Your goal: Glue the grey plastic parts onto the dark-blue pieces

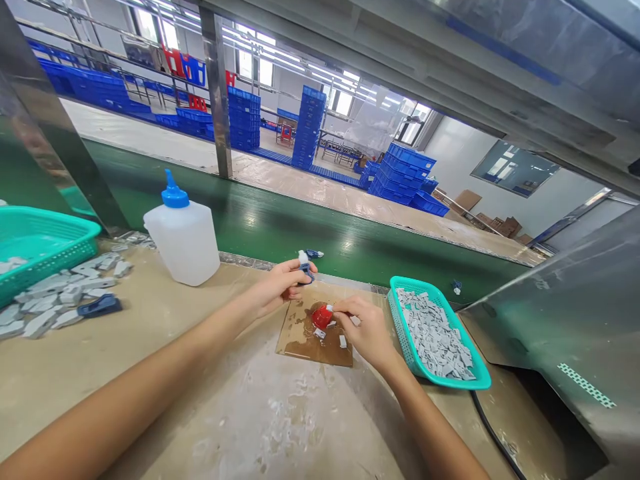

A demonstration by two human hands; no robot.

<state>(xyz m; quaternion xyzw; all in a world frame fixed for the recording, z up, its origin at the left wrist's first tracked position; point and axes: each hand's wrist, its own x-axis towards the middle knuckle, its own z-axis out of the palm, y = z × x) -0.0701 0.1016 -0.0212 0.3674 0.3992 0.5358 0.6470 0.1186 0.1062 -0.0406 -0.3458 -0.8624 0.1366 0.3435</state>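
My left hand (281, 287) is closed around a small dark blue plastic part (307, 269) with a white piece at its top, above the back of a wet brown board (300, 343). On the board sits a small red dome-shaped object (321, 318). My right hand (367, 331) pinches a small white piece (329, 308) at the red object's upper right side; whether the two touch I cannot tell. Loose pale pieces, one a small white block (343, 341), lie around the red object.
Right of the board stands a turquoise basket (407, 343) of grey-white pieces. A white bottle (184, 243) with blue nozzle stands left, near loose grey pieces (75, 293) and another turquoise basket (60, 257). Behind runs a green conveyor belt (260, 223) carrying small blue parts.
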